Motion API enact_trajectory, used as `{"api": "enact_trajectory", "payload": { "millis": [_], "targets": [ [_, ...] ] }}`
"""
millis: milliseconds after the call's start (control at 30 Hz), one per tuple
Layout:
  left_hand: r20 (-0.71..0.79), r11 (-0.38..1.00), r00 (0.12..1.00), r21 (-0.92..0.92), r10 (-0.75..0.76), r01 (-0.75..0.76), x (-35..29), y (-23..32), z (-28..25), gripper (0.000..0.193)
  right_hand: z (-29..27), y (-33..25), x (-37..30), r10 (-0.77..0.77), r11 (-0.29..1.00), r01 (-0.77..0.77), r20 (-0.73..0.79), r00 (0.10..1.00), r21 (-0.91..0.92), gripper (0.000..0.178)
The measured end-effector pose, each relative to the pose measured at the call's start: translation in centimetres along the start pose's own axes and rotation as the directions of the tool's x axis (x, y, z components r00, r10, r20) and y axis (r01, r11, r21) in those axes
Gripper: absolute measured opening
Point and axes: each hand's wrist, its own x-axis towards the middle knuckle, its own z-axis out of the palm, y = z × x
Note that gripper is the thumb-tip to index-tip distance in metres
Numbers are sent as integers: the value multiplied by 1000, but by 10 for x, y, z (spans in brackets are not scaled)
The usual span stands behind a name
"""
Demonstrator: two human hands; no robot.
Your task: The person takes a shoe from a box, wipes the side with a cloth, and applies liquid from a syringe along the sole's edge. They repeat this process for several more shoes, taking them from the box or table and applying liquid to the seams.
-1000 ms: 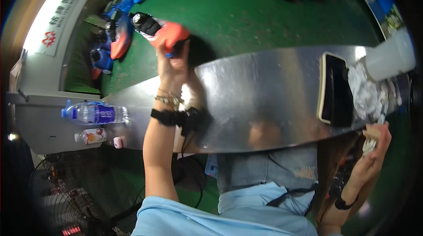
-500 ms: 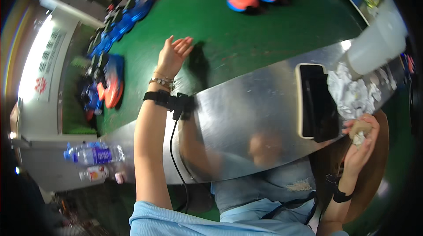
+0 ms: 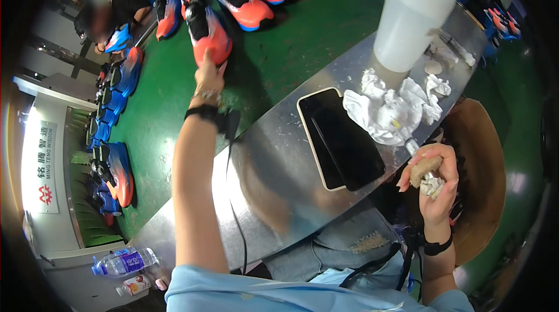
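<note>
My left hand (image 3: 209, 77) is stretched far over the green surface, its fingers closed on the toe of an orange sneaker (image 3: 212, 41) with a black upper part and blue edging. The sneaker's heel points away from me. Near the metal ledge's right end, my right hand (image 3: 438, 187) is curled round a tan, rough-looking lump (image 3: 424, 171) and a crumpled white scrap (image 3: 432, 187). Just beyond that hand lies crumpled white paper or cloth (image 3: 387, 108). A dark phone (image 3: 343, 137) with a pale case edge lies on the ledge, with another dark slab overlapping it.
More orange sneakers (image 3: 241, 6) stand along the far side, and a row of blue-and-orange ones (image 3: 119, 166) along the left. A translucent plastic bottle (image 3: 410, 20) stands on the metal ledge (image 3: 279, 172). Drink bottles (image 3: 131, 262) lie at left. Another person (image 3: 125, 9) works far left.
My left hand has reached forward and closed on the sneaker's toe; it was empty before. The view has swung. My right hand still holds the tan lump and white scrap.
</note>
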Motion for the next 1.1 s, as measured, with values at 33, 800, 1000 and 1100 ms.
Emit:
{"api": "enact_trajectory", "payload": {
  "millis": [33,800,1000,1100],
  "targets": [
    [66,999,997,18,-32,31,-20,9,-12,51,-3,-4,-2,-12,1000,12,-14,1000,-2,67],
    [-327,820,774,406,543,-403,-432,112,-174,33,19,-26,-17,-56,957,39,49,997,286,48],
    [424,449,524,270,738,-851,-368,135,-55,66,58,-85,-28,-246,801,-31,377,893,597,47],
    [705,225,284,179,650,-958,-370,152,-18,64,76,-108,-27,-284,629,-198,459,842,752,31]
  ]
}}
